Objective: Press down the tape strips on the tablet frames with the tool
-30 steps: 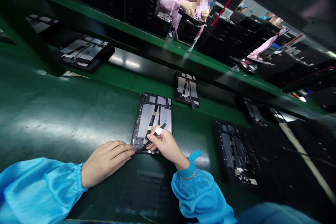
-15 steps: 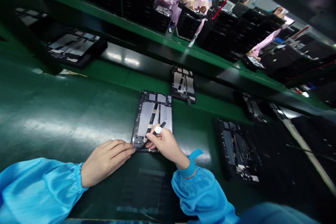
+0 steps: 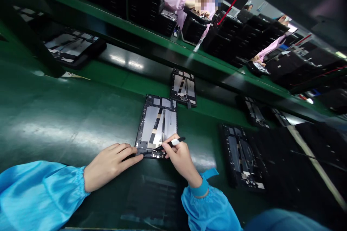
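A dark-framed tablet panel (image 3: 155, 126) lies flat on the green bench, with silver sheets and black and tan strips on its back. My left hand (image 3: 108, 168) grips its lower left corner with the fingertips. My right hand (image 3: 180, 157) is shut on a slim black pointed tool (image 3: 173, 143) with a white band. The tool's tip rests over the panel's lower edge. Part of that edge is hidden behind my fingers.
Several similar panels lie on the green bench (image 3: 67, 115) ahead and to the right. Beyond a raised shelf rail stand black stacked trays (image 3: 192, 30). A co-worker in a pink sleeve (image 3: 176, 1) works there, and another person (image 3: 271, 47) works further right.
My right hand has moved right and toward me, and the tool now lies flatter, pointing left along the panel's lower edge. My left hand stays at the corner.
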Action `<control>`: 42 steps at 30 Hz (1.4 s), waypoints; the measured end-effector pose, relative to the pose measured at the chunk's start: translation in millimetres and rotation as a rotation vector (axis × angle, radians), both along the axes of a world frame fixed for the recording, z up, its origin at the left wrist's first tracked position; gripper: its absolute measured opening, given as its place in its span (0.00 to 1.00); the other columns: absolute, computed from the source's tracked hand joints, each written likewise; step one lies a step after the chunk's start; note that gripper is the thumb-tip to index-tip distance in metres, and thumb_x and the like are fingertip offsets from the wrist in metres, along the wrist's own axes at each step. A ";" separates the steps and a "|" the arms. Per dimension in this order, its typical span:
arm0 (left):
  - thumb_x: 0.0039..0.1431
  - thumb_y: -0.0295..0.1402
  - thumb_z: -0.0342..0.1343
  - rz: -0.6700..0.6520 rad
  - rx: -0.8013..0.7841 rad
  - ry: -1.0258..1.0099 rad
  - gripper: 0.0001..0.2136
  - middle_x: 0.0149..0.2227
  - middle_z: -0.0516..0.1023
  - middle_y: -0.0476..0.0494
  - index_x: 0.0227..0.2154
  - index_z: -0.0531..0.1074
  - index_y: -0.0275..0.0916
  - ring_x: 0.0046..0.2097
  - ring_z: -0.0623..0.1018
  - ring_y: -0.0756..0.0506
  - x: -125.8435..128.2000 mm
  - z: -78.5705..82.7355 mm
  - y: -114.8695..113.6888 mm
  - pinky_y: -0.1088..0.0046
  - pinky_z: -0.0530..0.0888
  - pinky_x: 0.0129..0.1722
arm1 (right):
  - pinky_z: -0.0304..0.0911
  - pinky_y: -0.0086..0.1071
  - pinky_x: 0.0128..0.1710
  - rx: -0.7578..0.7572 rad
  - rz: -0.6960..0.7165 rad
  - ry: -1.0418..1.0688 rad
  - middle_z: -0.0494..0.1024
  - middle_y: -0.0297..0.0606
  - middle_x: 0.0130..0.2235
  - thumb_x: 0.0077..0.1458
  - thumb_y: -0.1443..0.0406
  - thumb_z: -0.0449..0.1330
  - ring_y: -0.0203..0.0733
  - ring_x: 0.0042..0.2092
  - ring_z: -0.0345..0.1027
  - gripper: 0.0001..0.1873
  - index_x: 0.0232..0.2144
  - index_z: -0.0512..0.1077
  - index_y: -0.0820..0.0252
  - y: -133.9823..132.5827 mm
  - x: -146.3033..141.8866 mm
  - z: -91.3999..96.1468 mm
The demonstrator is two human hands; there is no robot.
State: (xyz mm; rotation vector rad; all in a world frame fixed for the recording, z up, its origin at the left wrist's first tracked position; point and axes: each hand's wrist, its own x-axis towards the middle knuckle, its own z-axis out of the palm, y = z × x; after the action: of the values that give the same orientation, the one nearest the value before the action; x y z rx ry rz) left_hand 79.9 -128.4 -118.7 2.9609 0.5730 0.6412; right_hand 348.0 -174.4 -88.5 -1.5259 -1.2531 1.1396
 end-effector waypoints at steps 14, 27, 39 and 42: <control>0.73 0.23 0.40 0.022 0.085 -0.036 0.18 0.52 0.77 0.41 0.56 0.71 0.43 0.47 0.75 0.43 6.7 5.0 2.5 0.68 0.70 0.45 | 0.65 0.28 0.24 -0.023 -0.031 0.081 0.79 0.34 0.25 0.59 0.57 0.64 0.45 0.30 0.79 0.11 0.30 0.71 0.58 -0.5 -4.3 -9.2; 0.73 0.29 0.46 0.053 0.058 -0.037 0.14 0.51 0.75 0.41 0.54 0.73 0.46 0.47 0.75 0.42 14.9 4.4 1.3 0.68 0.74 0.44 | 0.66 0.28 0.25 0.001 -0.006 -0.008 0.78 0.34 0.26 0.61 0.57 0.62 0.43 0.28 0.77 0.12 0.30 0.71 0.58 -1.3 -5.9 -6.6; 0.74 0.27 0.45 0.059 0.013 -0.083 0.13 0.55 0.78 0.43 0.54 0.72 0.40 0.52 0.76 0.43 10.7 5.6 -1.5 0.67 0.76 0.49 | 0.70 0.37 0.38 0.307 -0.475 0.004 0.76 0.38 0.30 0.59 0.49 0.62 0.46 0.35 0.74 0.19 0.28 0.69 0.56 0.1 3.2 -27.9; 0.75 0.34 0.47 0.055 0.066 -0.160 0.11 0.48 0.81 0.44 0.46 0.75 0.38 0.50 0.77 0.44 12.8 7.6 -7.3 0.67 0.74 0.49 | 0.70 0.35 0.34 0.213 -0.343 0.198 0.77 0.35 0.28 0.57 0.46 0.62 0.44 0.31 0.74 0.21 0.29 0.66 0.55 8.7 -10.2 -32.7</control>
State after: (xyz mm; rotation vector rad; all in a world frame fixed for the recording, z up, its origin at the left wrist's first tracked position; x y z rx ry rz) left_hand 92.7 -135.8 -111.1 2.9256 0.6330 0.9085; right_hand 337.8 -165.7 -121.1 -1.3675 -0.9055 0.8785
